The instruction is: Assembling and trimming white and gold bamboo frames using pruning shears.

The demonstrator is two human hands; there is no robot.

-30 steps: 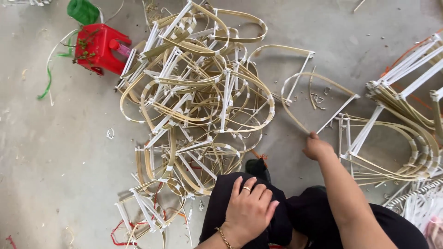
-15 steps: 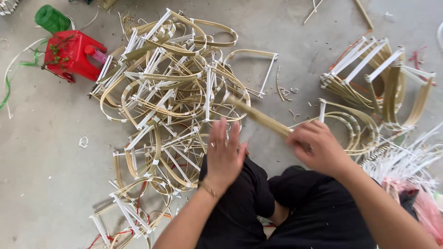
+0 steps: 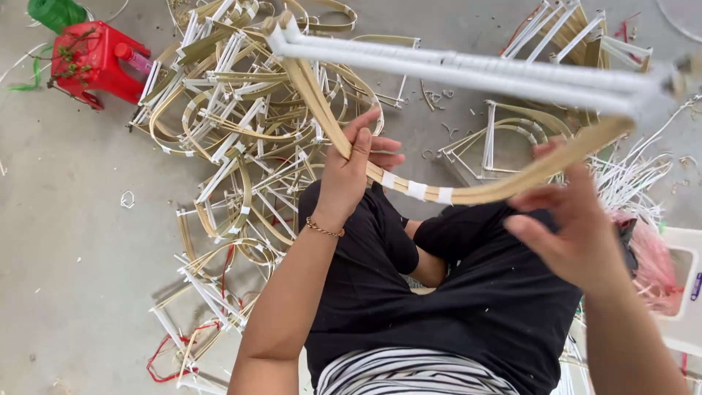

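So, bamboo frame point(image 3: 439, 192) = D-shaped piece: curved tan strip w/ white tape bands near mid, plus straight top bar wrapped in white, blurred at its right end. It's held up in front of the person, above the lap, close to cam. Left hand point(image 3: 356, 164) closed round the curved strip on its left part, thumb + fingers wrapped, gold bracelet on wrist. Right hand point(image 3: 578, 227) at the strip's right part, fingers half curled and loosely spread; looks like thumb/fingertips touch the strip but grip can't be told for sure, blurry. Person sits on grey concrete floor point(image 3: 66, 241), black trousers, striped top. Pile of same frames point(image 3: 241, 124) on floor ahead-left, another stack point(image 3: 578, 36) top right, red stool point(image 3: 91, 62) top left.

Vs 0.5 s ago: frame was low, near the pile, left hand open flat over it; now frame raised much nearer cam, left hand gripping. Vs 1 s ago: left hand lay on knee.
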